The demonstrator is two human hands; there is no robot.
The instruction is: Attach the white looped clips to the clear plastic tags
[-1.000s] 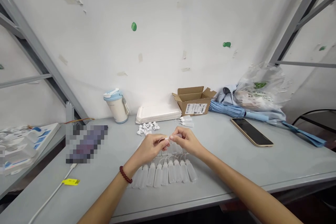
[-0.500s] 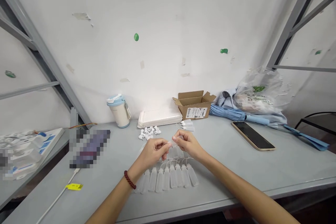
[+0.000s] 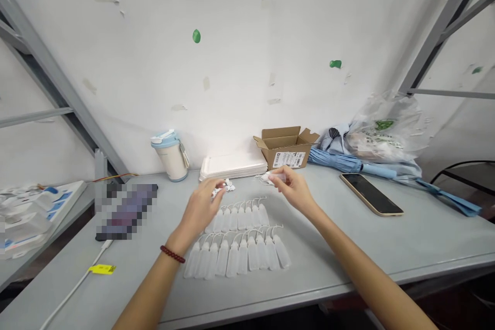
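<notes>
My left hand reaches over a small pile of white plastic caps, its thumb and index finger apart at the near edge of the pile. Part of the pile is hidden behind the fingers. At the front of the cardboard box, my right hand pinches a small translucent squeeze bottle between thumb and fingers. Between my forearms lie two rows of similar bottles with thin white cords at their necks: a back row and a front row.
Against the wall stand a cream-and-blue cup, a stack of white trays and an open cardboard box. Rightward lie a blue umbrella, a plastic bag and a phone. A cable runs along the left.
My hands were together above the bottles and have moved apart. The left went to the caps, the right to the loose bottles by the box. Both bottle rows are now uncovered.
</notes>
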